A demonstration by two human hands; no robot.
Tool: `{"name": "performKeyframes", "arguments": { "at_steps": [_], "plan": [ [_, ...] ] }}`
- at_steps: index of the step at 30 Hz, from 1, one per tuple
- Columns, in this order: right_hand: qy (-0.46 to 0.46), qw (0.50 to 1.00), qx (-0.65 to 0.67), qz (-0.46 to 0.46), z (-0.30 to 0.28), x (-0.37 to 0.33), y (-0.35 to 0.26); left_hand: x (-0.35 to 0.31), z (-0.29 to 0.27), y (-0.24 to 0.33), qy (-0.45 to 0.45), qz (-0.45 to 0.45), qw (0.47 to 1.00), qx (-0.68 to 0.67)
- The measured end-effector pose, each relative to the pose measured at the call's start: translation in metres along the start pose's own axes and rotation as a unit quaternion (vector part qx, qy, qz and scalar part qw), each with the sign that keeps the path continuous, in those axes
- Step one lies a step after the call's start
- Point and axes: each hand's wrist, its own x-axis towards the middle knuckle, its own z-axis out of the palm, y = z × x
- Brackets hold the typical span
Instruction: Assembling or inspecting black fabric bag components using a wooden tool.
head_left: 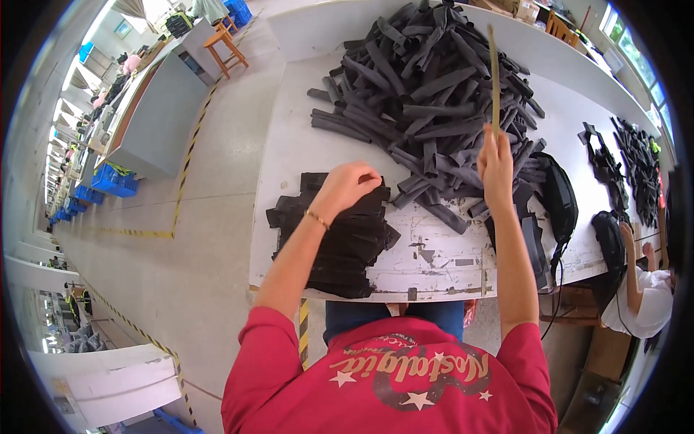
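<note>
A thin pale stick (494, 79), looking like wood or bamboo, stands nearly upright in my right hand (496, 165), whose fingers are wrapped round its lower end. Behind and around it rises a big heap of dark grey fabric tubes (426, 94). To the left, my left hand (350, 186) hovers over or rests on a pile of flattened black fabric pieces (336, 249); I cannot tell whether it touches them. Its fingers are curled together, and what they hold, if anything, is hidden.
Right of the heap lies a black padded pouch-like object (558, 199) with a cord hanging down. A co-worker in a white top (643, 304) sits at the far right near more dark strips (636, 166). Left are a wooden stool (225, 50) and blue crates (114, 181).
</note>
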Motion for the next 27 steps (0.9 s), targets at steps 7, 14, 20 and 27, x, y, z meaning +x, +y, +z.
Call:
{"name": "performKeyframes", "arguments": {
  "at_steps": [7,14,20,27],
  "plan": [
    [-0.081,0.983,-0.162,0.031,-0.062,-0.079,0.052,0.031,0.044,-0.041,-0.184,0.035,0.969,0.163],
    [-0.207,0.906,-0.366,-0.038,-0.099,-0.110,0.027,0.031,0.023,-0.032,-0.124,-0.068,0.990,-0.005],
    [-0.283,0.798,-0.510,-0.148,-0.102,-0.112,0.015,0.023,-0.001,-0.012,-0.127,-0.094,0.985,-0.075],
    [-0.287,0.771,-0.532,-0.201,-0.093,-0.109,0.017,0.020,0.002,0.011,-0.111,-0.055,0.989,-0.082]
  ]
}}
